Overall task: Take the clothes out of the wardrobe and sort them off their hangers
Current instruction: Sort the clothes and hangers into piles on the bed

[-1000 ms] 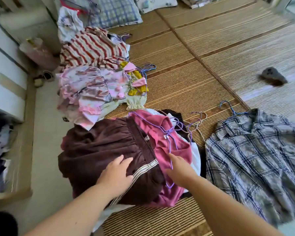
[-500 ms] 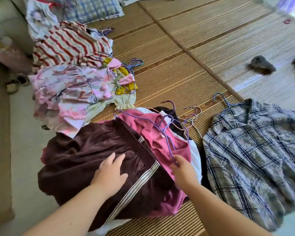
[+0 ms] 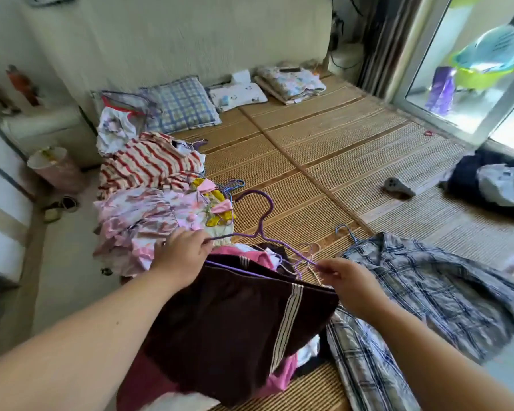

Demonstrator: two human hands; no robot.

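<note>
**A:** Fig. key: who holds what?

**B:** L hand (image 3: 184,256) grips the left end of the purple hanger (image 3: 261,226). R hand (image 3: 347,280) pinches its right tip, fingers curled round the wire. The dark brown garment (image 3: 235,321) hangs fr. the lower bar, over the heap on the woven mat (image 3: 324,161).

**A:** Likely faults?

**B:** (1) The right tip lies among loose hangers (image 3: 306,253), so a hook may snag & drag the pink top (image 3: 244,255) along. (2) Heavy-looking cloth vs. a thin-wire pinch: the grip may slip and drop it unsorted. (3) The hem hangs near the plaid shirt (image 3: 428,286), so the piles could get mixed.
</note>
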